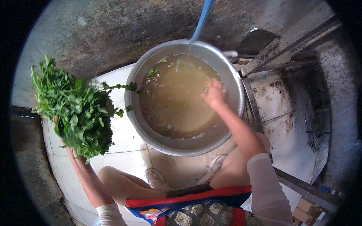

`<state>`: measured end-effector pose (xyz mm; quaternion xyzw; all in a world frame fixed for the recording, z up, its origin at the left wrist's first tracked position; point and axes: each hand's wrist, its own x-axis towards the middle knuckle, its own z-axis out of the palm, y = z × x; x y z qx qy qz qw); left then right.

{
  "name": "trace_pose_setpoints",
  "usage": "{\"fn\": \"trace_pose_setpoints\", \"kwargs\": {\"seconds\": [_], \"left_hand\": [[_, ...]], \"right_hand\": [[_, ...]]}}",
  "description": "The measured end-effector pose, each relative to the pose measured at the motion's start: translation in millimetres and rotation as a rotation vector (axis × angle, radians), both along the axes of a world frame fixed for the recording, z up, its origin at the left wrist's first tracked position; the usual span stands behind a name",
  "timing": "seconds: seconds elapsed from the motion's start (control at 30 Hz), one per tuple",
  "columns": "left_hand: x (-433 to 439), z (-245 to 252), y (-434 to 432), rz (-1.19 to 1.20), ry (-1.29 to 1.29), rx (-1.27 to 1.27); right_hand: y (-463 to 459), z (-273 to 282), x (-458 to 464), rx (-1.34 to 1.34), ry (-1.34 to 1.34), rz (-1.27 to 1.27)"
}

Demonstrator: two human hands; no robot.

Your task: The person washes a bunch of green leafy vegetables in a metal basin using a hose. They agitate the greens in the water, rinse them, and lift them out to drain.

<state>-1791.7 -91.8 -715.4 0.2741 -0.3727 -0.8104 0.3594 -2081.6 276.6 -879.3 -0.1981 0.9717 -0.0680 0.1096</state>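
A large bunch of fresh coriander [82,113] is held out to the left, beside the metal basin. My left hand [56,119] grips it from below, mostly hidden by the leaves. Two long sprigs stick out of the bunch to the basin's left rim. The round aluminium basin [185,154] holds cloudy brown water [175,99] with loose green leaf bits [153,73] afloat. My right hand [214,93] is at the water's right side, fingers bent and blurred; whether it pinches anything cannot be made out.
A blue hose [202,22] hangs over the basin's far rim, trickling water. Behind it rises a stained wall [113,31]. A metal frame [271,56] stands at right, with wire [314,138] beyond. Pale floor tiles [118,161] and my shoes [155,176] lie below; cardboard boxes [305,209] sit lower right.
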Motion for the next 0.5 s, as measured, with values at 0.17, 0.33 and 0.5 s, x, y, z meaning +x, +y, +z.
{"fn": "trace_pose_setpoints", "kwargs": {"seconds": [0.17,0.33,0.5], "left_hand": [[30.0,-37.2,-21.9,0.078,0.005,0.026],[17.3,-63.1,-34.7,0.067,0.050,0.076],[17.4,-54.5,-23.0,0.172,0.082,0.120]], "right_hand": [[86.5,12.8,-40.5,0.171,-0.123,-0.504],[158.5,-50.0,-55.3,-0.063,-0.073,-0.497],[154.2,-33.0,-40.9,-0.322,-0.373,-0.562]]}}
